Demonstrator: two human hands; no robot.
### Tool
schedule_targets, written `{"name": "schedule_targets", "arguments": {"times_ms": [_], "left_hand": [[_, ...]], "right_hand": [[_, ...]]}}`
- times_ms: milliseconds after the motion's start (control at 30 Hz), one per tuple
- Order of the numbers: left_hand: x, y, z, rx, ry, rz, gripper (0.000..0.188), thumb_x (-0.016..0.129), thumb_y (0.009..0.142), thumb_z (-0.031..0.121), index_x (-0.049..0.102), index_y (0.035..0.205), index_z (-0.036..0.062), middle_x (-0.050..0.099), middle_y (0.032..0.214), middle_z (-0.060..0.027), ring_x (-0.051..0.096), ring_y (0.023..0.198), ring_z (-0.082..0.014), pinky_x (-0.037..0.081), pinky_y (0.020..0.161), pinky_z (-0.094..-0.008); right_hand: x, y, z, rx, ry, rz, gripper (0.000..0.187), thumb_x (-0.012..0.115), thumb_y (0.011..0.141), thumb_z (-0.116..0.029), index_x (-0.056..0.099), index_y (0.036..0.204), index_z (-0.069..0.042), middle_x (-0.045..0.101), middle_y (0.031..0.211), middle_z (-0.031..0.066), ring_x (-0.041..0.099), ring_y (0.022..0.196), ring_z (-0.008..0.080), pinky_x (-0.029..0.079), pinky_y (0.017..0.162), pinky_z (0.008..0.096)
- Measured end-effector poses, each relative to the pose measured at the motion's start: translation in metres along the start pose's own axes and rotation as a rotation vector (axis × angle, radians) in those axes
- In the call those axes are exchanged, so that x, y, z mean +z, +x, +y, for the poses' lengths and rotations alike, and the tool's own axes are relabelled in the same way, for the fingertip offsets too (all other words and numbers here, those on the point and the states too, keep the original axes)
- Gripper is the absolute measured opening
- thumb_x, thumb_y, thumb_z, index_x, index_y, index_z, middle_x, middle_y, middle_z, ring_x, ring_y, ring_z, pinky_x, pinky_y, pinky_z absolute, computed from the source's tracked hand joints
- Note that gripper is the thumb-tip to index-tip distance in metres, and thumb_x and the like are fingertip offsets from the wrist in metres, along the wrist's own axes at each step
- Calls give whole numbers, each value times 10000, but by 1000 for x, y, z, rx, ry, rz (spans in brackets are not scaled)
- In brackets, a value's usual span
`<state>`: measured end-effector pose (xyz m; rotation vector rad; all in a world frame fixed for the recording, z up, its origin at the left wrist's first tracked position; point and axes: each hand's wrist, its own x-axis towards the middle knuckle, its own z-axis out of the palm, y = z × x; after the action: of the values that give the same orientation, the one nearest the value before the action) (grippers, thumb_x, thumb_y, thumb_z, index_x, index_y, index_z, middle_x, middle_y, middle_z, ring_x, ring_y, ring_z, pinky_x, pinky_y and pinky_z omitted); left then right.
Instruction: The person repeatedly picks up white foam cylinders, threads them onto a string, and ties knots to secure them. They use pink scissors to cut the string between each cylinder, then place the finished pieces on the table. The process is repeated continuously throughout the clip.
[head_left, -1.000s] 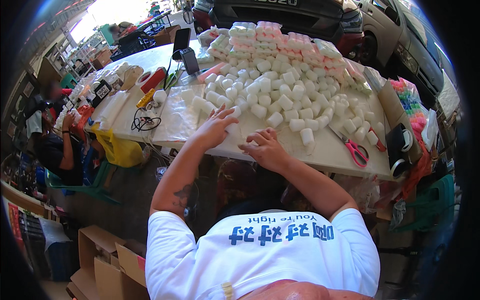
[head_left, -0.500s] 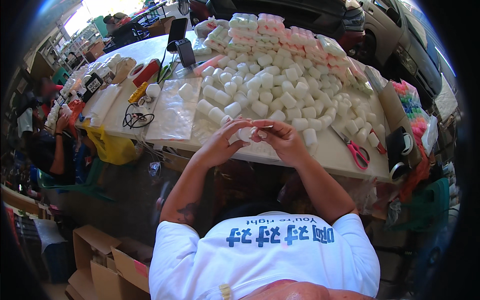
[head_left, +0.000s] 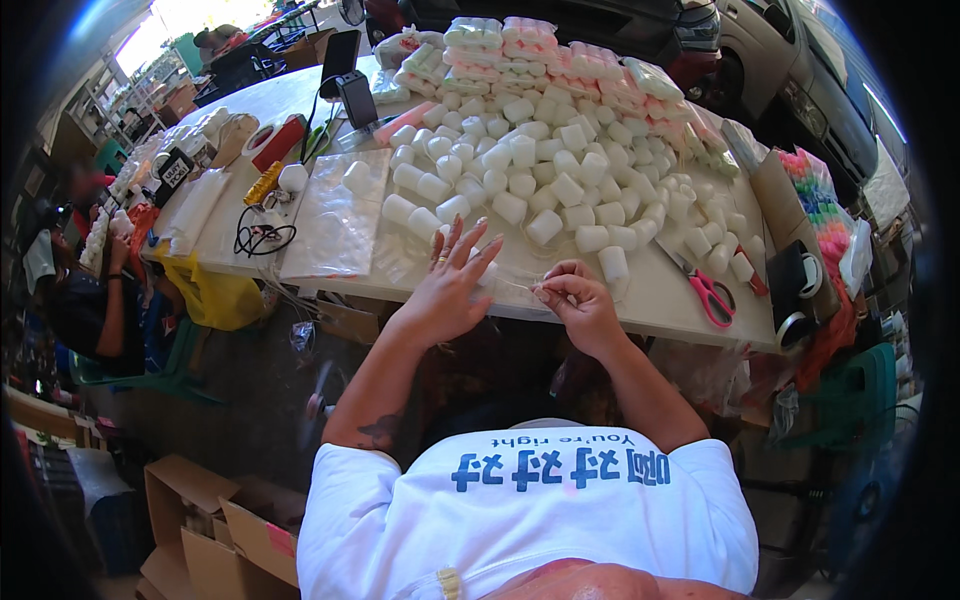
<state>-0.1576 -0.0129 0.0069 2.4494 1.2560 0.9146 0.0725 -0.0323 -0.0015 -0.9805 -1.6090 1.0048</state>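
Observation:
My left hand (head_left: 445, 290) is held over the table's near edge, its fingers stretched and spread. A white spool (head_left: 487, 272) shows partly behind those fingers; whether it touches them I cannot tell. To its right, my right hand (head_left: 580, 305) pinches the end of a thin pale thread (head_left: 515, 285), which runs across the gap toward my left hand. Just beyond both hands spreads a big heap of white spools (head_left: 545, 170), some upright and some on their sides. One loose spool (head_left: 613, 264) lies close to my right hand.
Pink-handled scissors (head_left: 712, 298) lie at the right. Wrapped packs (head_left: 530, 45) are stacked behind the heap. At left are clear plastic bags (head_left: 335, 225), a black cable (head_left: 265, 237) and a phone on a stand (head_left: 340, 65). An open carton (head_left: 785, 210) bounds the right; another person (head_left: 95, 290) sits far left.
My hands, which were together at a spool, have drawn apart. The left has opened and spread its fingers; the right has moved slightly down and holds a thread now visible between them.

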Motion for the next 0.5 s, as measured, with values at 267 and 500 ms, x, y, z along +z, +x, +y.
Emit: {"name": "schedule_targets", "arguments": {"times_ms": [267, 500], "left_hand": [[6, 4, -22, -15, 41, -25, 403, 691, 820, 130, 603, 1208, 192, 458, 1398, -71, 203, 1430, -362, 115, 1170, -520], [1, 3, -28, 4, -94, 0, 391, 734, 784, 106, 611, 1150, 167, 503, 1353, -58, 263, 1416, -331, 141, 1165, -505]], "right_hand": [[-14, -9, -18, -123, -148, -73, 57, 664, 860, 3, 641, 911, 10, 573, 958, 70, 581, 838, 148, 482, 741, 257], [-21, -14, -22, 16, 179, -47, 70, 613, 893, 30, 650, 952, 18, 641, 981, 68, 614, 876, 133, 491, 815, 241]]}}
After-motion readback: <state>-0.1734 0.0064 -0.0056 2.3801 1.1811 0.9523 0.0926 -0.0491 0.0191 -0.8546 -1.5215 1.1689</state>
